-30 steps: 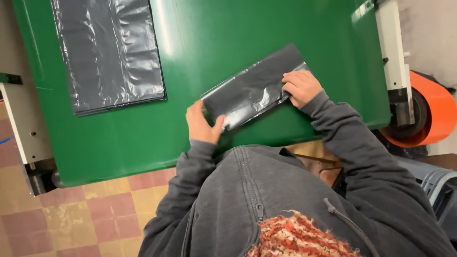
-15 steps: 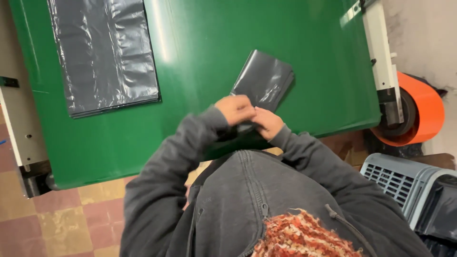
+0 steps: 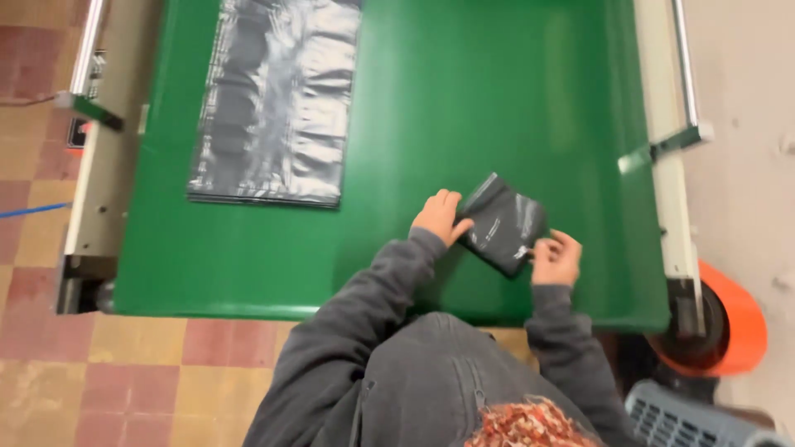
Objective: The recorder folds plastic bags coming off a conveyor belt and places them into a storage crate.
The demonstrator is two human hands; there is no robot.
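Both hands now press a folded dark plastic bag (image 3: 503, 223) near the green tabletop's (image 3: 497, 99) near edge, left hand (image 3: 440, 217) flat-fingered on its left end, right hand (image 3: 556, 258) pinching its right corner, smaller than before, flat bag stack (image 3: 273, 103) beyond.

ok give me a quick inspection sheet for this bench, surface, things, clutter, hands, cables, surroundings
surface: green table top, flat, between pale side rails.
job's things: small folded dark plastic bag lying on the green near the front edge; stack of flat dark bags at the far left, apart from it.
clutter: nothing seen.
grippers: left hand pressing the folded bag's left edge; right hand pinching its lower right corner.
cables: thin blue line across the floor at left, kind unclear.
surroundings: checked tile floor, orange roll at the right, grey crate below it.
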